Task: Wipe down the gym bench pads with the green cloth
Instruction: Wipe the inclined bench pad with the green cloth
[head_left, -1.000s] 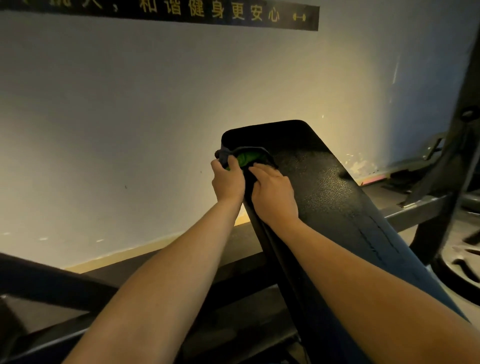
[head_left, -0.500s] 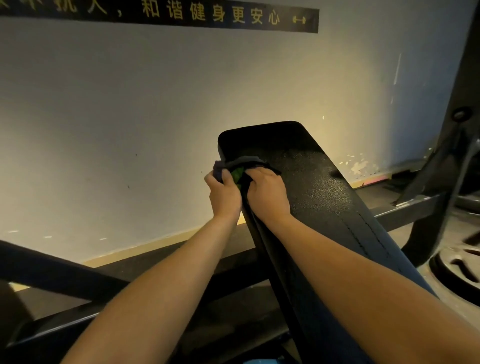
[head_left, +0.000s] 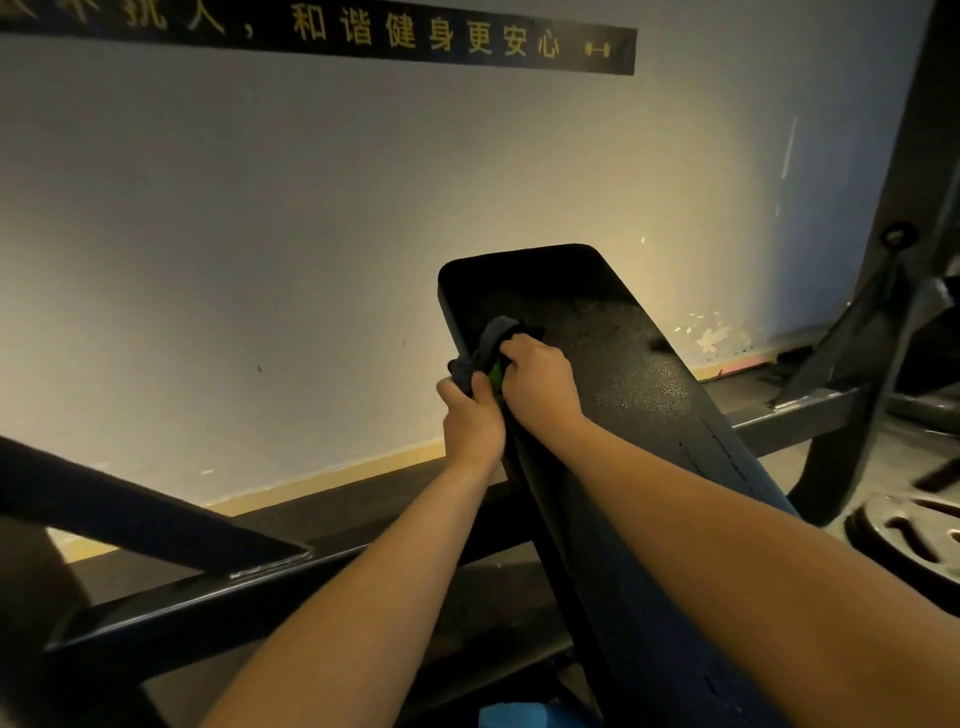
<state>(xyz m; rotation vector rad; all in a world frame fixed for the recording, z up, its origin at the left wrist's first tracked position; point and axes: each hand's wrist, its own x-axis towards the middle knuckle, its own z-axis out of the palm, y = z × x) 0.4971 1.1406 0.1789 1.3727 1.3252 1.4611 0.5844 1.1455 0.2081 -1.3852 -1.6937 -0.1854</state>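
A long black bench pad (head_left: 623, 374) slopes up and away from me toward the wall. The cloth (head_left: 485, 345), dark grey outside with a green patch showing between my hands, is draped over the pad's left edge. My left hand (head_left: 472, 421) grips the cloth's lower end on the pad's left side. On top of the pad, my right hand (head_left: 540, 384) holds the cloth's upper part with curled fingers. Most of the green side is hidden by my hands.
Dark steel frame bars (head_left: 218, 587) run across below the pad and to the left. A weight plate (head_left: 914, 540) lies on the floor at the right. An upright post (head_left: 904, 218) stands at the right edge. The pale wall (head_left: 260, 234) is just behind the pad.
Both hands have slid the cloth down the pad's left edge toward me. Less of the green side shows now than a second ago.
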